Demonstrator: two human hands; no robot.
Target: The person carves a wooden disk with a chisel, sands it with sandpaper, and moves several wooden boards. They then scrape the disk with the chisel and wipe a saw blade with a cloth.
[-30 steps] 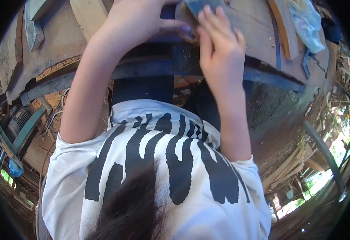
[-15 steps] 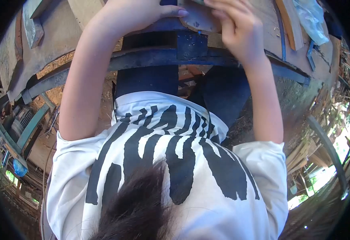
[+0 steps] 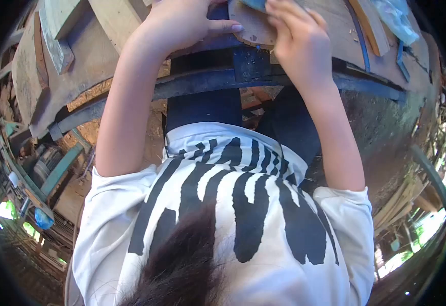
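A wooden board [image 3: 255, 29] with a rounded corner lies on the bench top at the upper middle, its far part cut off by the frame. My left hand [image 3: 187, 23] is at its left side, the thumb stretched onto the board's edge; the other fingers are mostly out of frame. My right hand [image 3: 304, 35] is over the board's right side, fingers bent and slightly blurred. Under those fingertips is a flat blue-green piece [image 3: 254, 4], pressed to the board's face; its exact kind cannot be made out.
Wood pieces [image 3: 116, 23] lie on the bench left of my arm. A wooden strip [image 3: 368, 25] and a clear plastic bag [image 3: 396, 20] lie at right. A dark metal bar [image 3: 197, 84] runs along the bench's near edge, above my legs.
The view has shifted, so the scene sits farther right and lower. My right hand has moved away from me and slightly left over the board, and more of the blue-green piece shows.
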